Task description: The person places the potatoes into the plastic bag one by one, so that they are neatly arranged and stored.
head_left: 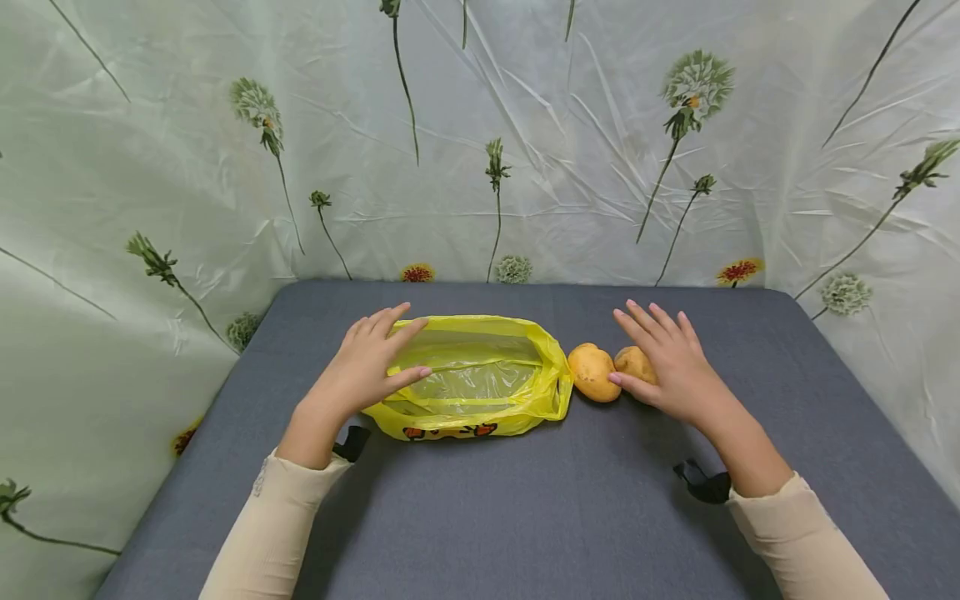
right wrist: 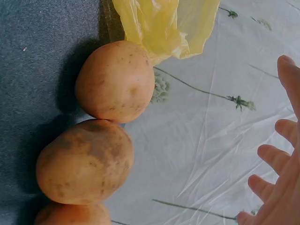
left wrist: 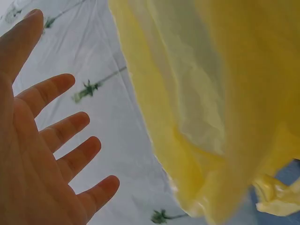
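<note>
A yellow plastic bag (head_left: 468, 421) lies on the table with its mouth spread wide, showing its inside. Over the bag's left end hovers my left hand (head_left: 360, 367), fingers spread; the left wrist view shows a gap between those fingers and the bag (left wrist: 154, 112). Beside the bag's right end sits a potato (head_left: 591, 375), and a second potato (head_left: 633, 363) is partly covered by my right hand (head_left: 678, 375). That hand is held above with fingers spread, gripping nothing. Three potatoes line up in the right wrist view, the nearest potato (right wrist: 72, 214) cut off by the frame.
A grey cloth covers the table (head_left: 517, 508). Behind and at the sides hangs a pale curtain (head_left: 450, 225) printed with dandelions. Black straps, such as the strap (head_left: 705, 483) near the right wrist, hang below both wrists.
</note>
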{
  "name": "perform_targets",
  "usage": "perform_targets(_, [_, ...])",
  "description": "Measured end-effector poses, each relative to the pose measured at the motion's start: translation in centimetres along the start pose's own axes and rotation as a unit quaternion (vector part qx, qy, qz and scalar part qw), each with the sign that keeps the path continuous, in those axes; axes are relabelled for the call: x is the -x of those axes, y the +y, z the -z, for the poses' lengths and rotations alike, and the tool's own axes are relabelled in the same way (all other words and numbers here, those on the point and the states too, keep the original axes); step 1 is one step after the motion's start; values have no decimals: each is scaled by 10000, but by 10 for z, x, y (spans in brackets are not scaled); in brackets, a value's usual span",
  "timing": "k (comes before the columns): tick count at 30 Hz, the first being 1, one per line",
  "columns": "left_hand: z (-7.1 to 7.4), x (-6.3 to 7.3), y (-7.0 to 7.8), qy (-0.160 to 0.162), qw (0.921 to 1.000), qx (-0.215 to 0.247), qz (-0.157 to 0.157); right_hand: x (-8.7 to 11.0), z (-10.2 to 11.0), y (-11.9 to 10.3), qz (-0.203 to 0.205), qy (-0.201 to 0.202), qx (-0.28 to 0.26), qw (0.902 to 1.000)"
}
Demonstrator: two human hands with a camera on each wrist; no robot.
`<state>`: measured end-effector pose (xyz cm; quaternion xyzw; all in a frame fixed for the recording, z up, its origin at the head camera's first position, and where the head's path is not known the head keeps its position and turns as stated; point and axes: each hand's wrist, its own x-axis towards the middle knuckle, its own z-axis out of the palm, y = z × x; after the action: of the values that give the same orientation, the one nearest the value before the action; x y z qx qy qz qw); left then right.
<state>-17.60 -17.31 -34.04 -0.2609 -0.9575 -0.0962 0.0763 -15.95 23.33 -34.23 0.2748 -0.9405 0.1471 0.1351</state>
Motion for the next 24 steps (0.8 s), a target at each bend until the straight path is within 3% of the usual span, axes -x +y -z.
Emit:
perform_targets(10, [-9, 21, -19, 89, 9971, 592, 470, 13, -4, 13, -158, 468, -326, 9982])
perform_targets(18, [-19, 34, -30, 148, 9947, 635, 789, 26, -10, 23, -432, 711, -634, 9945])
perform_targets(24, [-25, 42, -36, 194, 9888, 867, 1198, 34, -16, 31, -643, 807, -854, 9910])
